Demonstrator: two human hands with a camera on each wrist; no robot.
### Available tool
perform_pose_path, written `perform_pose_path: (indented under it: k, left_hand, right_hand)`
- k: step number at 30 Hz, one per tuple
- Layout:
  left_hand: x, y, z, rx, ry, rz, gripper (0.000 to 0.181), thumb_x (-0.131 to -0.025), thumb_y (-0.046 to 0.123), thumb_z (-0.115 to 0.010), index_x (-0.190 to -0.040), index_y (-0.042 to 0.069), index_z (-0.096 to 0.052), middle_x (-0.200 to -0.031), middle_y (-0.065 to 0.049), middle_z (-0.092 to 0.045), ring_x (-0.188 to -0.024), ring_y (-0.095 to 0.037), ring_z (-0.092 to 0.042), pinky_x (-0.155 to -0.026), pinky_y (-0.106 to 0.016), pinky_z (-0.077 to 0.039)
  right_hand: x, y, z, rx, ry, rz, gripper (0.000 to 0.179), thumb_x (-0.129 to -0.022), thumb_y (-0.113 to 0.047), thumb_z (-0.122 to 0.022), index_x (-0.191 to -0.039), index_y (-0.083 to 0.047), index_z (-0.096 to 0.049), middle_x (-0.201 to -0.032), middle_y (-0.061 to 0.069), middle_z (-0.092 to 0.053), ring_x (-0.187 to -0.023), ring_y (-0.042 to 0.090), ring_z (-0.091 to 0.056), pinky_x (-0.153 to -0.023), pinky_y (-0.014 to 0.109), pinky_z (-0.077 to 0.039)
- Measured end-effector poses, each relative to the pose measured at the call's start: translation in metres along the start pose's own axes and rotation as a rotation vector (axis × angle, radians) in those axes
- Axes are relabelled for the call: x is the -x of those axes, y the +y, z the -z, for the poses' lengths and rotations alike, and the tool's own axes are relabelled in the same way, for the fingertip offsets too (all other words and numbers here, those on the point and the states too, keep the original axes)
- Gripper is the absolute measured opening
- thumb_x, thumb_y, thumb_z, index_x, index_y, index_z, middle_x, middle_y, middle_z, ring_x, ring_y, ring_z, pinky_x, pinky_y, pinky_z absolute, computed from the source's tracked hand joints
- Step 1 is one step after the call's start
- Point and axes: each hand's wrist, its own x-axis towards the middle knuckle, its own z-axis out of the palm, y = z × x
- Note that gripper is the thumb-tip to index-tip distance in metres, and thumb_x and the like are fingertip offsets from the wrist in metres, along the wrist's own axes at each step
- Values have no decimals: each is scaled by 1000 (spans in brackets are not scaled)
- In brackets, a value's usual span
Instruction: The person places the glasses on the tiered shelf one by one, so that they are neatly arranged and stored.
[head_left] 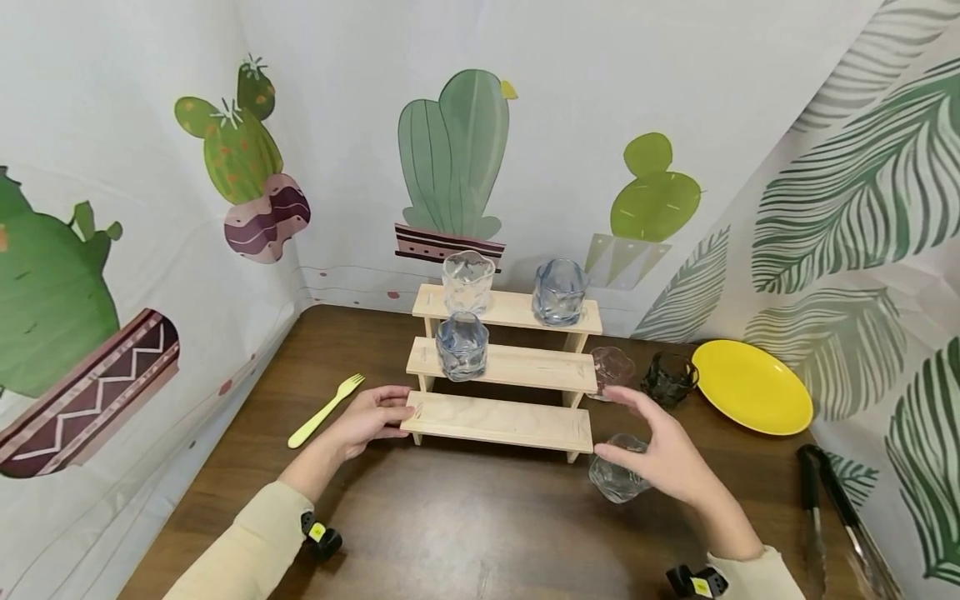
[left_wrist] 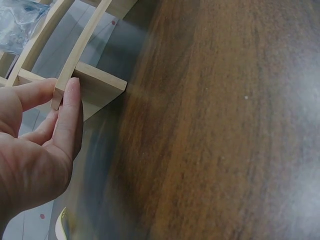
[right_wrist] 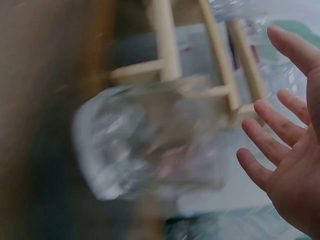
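Observation:
A three-step wooden display rack [head_left: 498, 421] stands on the table. My left hand [head_left: 371, 421] pinches the left end of its lowest step between thumb and fingers; the left wrist view shows the fingertips [left_wrist: 72, 92] on the board's edge. With fingers spread, my right hand [head_left: 671, 454] hovers by the rack's right end, above a clear glass [head_left: 617, 479] on the table, and holds nothing. On the top step are a clear glass [head_left: 468, 283] at left and a blue glass [head_left: 560, 292] at right. Another blue glass [head_left: 462, 346] sits on the middle step's left.
Right of the rack stand a pinkish glass [head_left: 611, 371] and a dark glass [head_left: 669, 379]. Beyond them is a yellow plate [head_left: 752, 387], with black-handled tongs [head_left: 832, 500] at the right edge. A yellow-green fork [head_left: 326, 411] lies left of the rack. Patterned cloth hangs behind.

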Motion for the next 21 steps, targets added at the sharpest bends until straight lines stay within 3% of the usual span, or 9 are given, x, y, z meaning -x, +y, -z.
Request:
perform_pose_path:
  k: [4, 7, 13, 18, 21]
  left_hand:
    - [1, 0, 0, 1, 1, -2, 56, -97, 3, -68, -146, -13, -45, -130, -26, -59, -97, -24, -69, -82, -39, -63]
    - [1, 0, 0, 3, 2, -1, 56, -97, 3, -69, -146, -13, -45, -129, -25, -59, -97, -24, -69, -82, -38, -63]
    - [0, -2, 1, 9, 0, -1, 56, -97, 2, -69, -146, -13, -45, -129, -25, -60, -96, -24, -70, -82, -38, -63]
    - [-1, -2, 1, 4, 0, -4, 57, -97, 3, -68, -146, -13, -44, -131, -26, -59, -97, -24, -69, -82, -39, -63]
    - [-1, -3, 1, -2, 3, -3, 57, -97, 3, -68, -146, -12, -44, -131, -26, -58, -97, -24, -69, -82, -39, -63]
  right_hand:
    - [21, 21, -4, 43, -30, -71, 86, -79, -36, -94, -152, -25, -49, -146, 0, -57, -134, 24, -51, -109, 15, -31]
    - [33, 34, -6, 32, -41, -108, 91, -76, -38, -95, -152, -27, -47, -146, 1, -56, -131, 26, -52, -105, 16, -38]
    - [47, 51, -13, -74, -64, -149, 97, -72, -31, -98, -152, -19, -45, -144, 11, -57, -119, 24, -61, -97, 21, -49]
    - [53, 57, -17, -73, -88, -198, 100, -69, -32, -100, -152, -15, -46, -138, 5, -60, -112, 23, -64, -93, 25, -52]
    - [55, 60, -18, -101, -91, -187, 98, -69, -30, -100, -150, -12, -47, -136, 6, -61, -110, 23, -65, -92, 25, -53]
